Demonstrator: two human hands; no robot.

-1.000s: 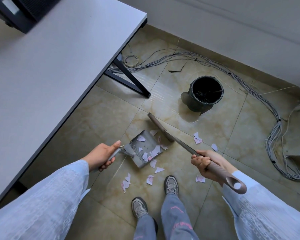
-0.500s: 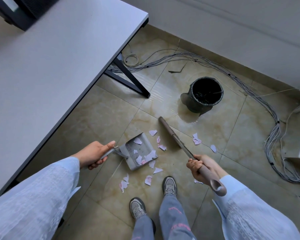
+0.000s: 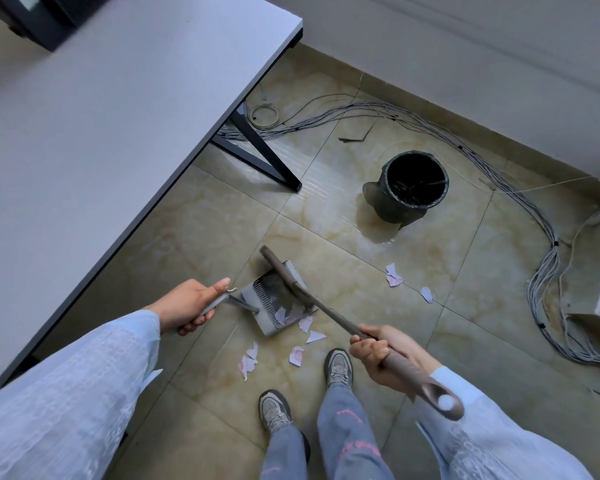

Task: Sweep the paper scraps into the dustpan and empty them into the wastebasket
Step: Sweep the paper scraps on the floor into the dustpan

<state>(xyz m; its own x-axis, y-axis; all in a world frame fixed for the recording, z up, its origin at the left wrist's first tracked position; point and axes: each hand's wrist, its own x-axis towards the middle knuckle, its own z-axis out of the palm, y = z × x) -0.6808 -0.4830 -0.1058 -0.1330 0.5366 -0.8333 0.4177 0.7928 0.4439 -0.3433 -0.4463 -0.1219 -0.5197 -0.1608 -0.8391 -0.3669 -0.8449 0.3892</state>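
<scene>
While the left hand (image 3: 187,304) grips the grey plastic dustpan (image 3: 278,303) by its handle | right hand (image 3: 378,351) clenches the brown broom (image 3: 312,299), head across the pan | pink-white paper scraps (image 3: 248,360) (some inside) litter the floor | black wastebasket (image 3: 407,187) stands well apart.

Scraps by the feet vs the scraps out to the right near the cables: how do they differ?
The scraps by the feet number about four and lie scattered just outside the dustpan mouth, close to the broom. The scraps to the right are fewer, about three, farther from the dustpan, toward the cable bundle and nearer the wastebasket. Both groups are pale pinkish paper, still on the floor.
</scene>
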